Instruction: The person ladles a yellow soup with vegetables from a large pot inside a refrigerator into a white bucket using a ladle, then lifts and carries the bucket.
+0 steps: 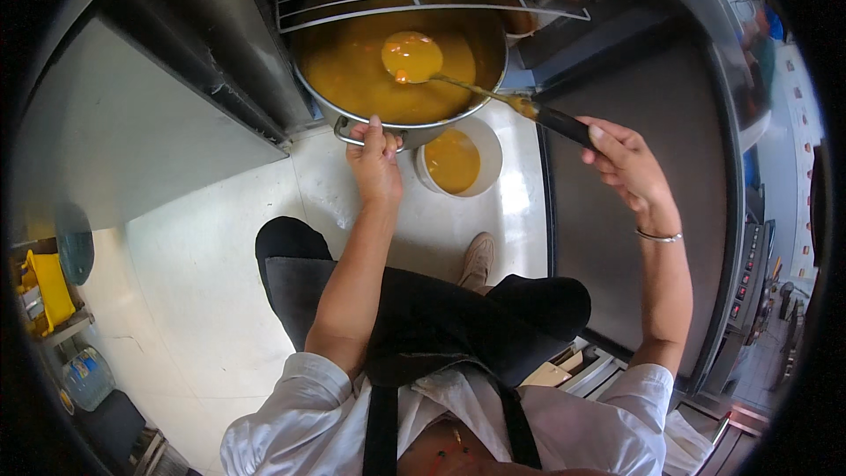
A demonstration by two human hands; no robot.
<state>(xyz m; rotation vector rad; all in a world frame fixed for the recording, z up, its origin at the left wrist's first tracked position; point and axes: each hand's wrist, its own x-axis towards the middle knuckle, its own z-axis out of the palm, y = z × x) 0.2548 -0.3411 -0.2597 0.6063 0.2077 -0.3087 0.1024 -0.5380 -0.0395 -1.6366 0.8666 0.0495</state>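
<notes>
My left hand point(375, 152) grips the side handle point(342, 132) of a large metal stockpot point(310, 89), its thumb up near the rim. The pot holds yellow-orange liquid. In my right hand point(618, 155) is the black handle of a ladle point(565, 124); its round bowl, full of the same liquid with orange pieces, is over the pot's contents. Whether the bowl touches the liquid's surface I cannot tell. A white plastic bucket point(492, 158) with yellow-orange liquid in it stands on the floor just below the pot's near edge.
A white wire rack point(429, 8) juts out over the pot's far part. An open dark-lined door point(634, 198) stands at the right, a grey panel point(152, 119) at the left. A clear plastic bottle point(88, 377) and a yellow item point(53, 291) are at the far left.
</notes>
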